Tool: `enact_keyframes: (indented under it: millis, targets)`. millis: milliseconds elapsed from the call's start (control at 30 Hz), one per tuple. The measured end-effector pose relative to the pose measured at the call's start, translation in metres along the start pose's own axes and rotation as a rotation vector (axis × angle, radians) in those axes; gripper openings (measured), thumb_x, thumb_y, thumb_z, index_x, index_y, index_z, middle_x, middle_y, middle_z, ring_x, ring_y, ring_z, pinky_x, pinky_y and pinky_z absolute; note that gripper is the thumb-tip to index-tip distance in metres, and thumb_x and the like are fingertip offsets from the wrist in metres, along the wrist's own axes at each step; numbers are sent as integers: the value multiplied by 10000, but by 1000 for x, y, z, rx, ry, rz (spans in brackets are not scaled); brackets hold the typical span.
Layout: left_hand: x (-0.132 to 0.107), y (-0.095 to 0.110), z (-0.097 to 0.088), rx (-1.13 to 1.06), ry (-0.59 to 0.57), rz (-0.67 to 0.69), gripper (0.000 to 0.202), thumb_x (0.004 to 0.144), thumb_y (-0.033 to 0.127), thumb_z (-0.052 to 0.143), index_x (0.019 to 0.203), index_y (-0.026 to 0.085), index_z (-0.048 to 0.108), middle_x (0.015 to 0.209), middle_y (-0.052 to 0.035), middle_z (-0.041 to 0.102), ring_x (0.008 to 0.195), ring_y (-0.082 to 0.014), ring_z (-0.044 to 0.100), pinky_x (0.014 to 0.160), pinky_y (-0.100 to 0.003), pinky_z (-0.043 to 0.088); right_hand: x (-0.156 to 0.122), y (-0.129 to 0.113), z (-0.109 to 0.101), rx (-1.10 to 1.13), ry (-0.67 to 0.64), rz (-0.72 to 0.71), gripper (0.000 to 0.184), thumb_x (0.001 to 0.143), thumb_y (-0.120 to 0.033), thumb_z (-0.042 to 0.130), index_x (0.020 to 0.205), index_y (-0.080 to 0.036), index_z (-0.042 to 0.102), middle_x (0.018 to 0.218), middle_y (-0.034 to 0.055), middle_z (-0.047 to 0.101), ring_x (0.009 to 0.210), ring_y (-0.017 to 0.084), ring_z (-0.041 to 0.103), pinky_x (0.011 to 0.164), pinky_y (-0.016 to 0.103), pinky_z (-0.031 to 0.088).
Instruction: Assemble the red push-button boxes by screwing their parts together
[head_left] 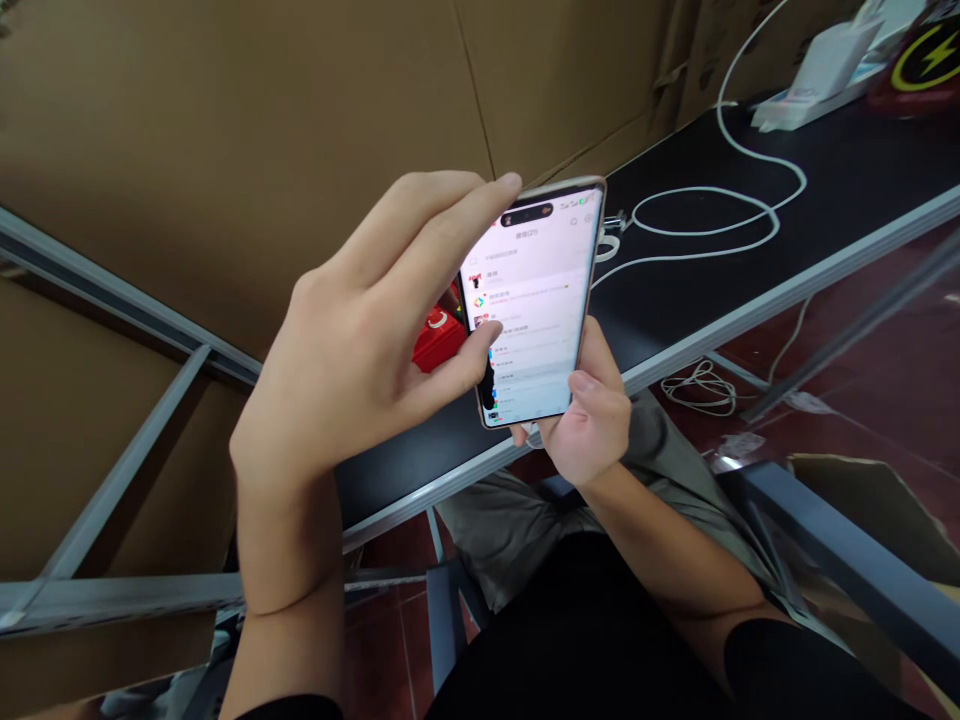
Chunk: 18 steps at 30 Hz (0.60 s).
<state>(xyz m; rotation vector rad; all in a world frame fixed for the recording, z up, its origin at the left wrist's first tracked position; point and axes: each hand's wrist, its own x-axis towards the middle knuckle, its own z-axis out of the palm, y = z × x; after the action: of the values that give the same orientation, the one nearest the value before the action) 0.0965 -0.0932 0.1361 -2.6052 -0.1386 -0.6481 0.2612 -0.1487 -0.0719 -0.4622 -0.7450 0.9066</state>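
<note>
A smartphone (532,300) with a lit screen showing a chat-like list is tilted above the dark desk. My right hand (589,420) is closed around its lower right part, the thumb along the edge and a fingertip peeking out below. Over the phone's left side, my left hand (367,310) has its fingers stretched out, with the thumb apart from them over the screen. Its longest fingertip reaches the top left corner; whether hand and phone touch, I cannot tell. A red object (439,340) lies behind the phone, partly hidden.
Cardboard panels (300,110) rise behind the black desk (675,270). A white cable (705,190) loops across the desk near a white power strip (817,100) with a plugged charger. Under the metal desk edge lies a coiled cable (701,390); a grey chair armrest (840,560) stands at right.
</note>
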Motion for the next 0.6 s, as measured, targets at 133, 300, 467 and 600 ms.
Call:
enact_keyframes:
  millis: [133,300,467,600]
  targets:
    - [0,-4,3,-37,36,21,616,1314,384,669,1924,345,593,1784,-85,783,1544,-372,882,1145,-543,874,0,-2,1,19,11,23,647,929,-741,855,1386,-324,669,1163,55,866,516,180,635,350,316,406]
    - [-1,-2,4,-63,32,-15,672,1300,347,680,1959,416,572,1785,-67,780,1572,-369,863,1168,-552,866,1,-3,3,20,-2,17,629,935,-733,825,1402,-334,689,1178,65,873,518,183,614,351,316,391]
    - [0,4,2,-89,36,-47,649,1303,318,704,1934,432,604,1785,-57,788,1609,-354,839,1234,-536,838,1,-4,3,48,-4,21,576,924,-678,848,1355,-326,699,1070,35,815,513,190,610,340,320,396]
    - [-1,1,3,-59,26,-41,604,1311,364,685,1912,373,624,1777,-83,783,1541,-361,866,1210,-564,840,2,-5,3,29,22,31,578,905,-700,863,1305,-319,693,1099,45,814,522,173,594,345,309,384]
